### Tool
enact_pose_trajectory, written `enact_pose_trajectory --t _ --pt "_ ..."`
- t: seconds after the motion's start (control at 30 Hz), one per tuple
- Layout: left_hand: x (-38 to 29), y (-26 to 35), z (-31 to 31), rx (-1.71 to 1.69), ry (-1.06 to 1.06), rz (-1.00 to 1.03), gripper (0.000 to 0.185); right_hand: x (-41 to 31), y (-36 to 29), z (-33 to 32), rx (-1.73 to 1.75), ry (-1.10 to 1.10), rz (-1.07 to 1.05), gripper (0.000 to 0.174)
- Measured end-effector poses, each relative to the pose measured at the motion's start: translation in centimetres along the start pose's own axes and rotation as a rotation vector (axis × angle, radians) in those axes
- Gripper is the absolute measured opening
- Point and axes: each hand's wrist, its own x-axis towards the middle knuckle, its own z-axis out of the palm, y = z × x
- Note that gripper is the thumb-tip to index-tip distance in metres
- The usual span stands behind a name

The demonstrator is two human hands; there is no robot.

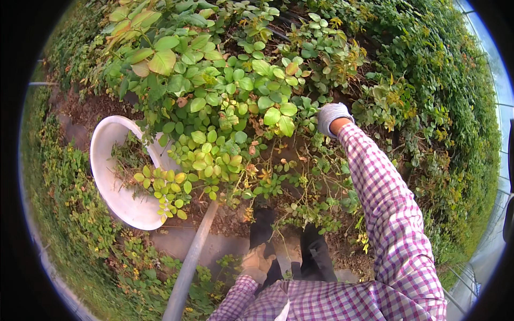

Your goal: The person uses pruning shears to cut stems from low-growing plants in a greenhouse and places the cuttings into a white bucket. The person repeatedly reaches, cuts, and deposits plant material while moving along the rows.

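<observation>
Leafy rose-like bushes [241,84] fill the middle of the view. My right hand [334,117], in a grey knit glove, reaches into the foliage at right of centre; leaves hide its fingers, so its grip cannot be told. Low near my dark-trousered legs [317,257] is my left hand [257,261], in a tan or orange-tinted glove, with its fingers partly spread and nothing plainly held. To the left, a white plastic tub [140,216] stands tilted among the plants, with cut or loose green stems [130,162] inside. Leaves overlap its right rim.
A grey metal pole [190,257] slants up from the bottom edge, left of my left hand. Thin bare and leafy stems [305,180] hang before my legs. Brown soil with dry leaves [349,261] and grey ground sheeting [184,242] show below. Dense plant rows stand on both sides.
</observation>
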Motion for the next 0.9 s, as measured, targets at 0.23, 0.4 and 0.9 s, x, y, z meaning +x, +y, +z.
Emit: enact_pose_trajectory --t 0.23,0.4,0.9 --pt "-0.6 -0.7 1.8 -0.029 0.027 -0.061 0.071 5.6 -0.5 2.6 -0.037 0.011 -0.046 0.032" --pt "2.2 1.2 0.6 0.002 -0.044 -0.023 0.069 8.1 4.9 7.7 -0.011 -0.147 -0.158 0.038" --pt "2.5 -3.9 0.9 0.013 0.259 0.200 0.072 -22.0 -2.9 11.3 1.816 -0.287 0.205 0.052"
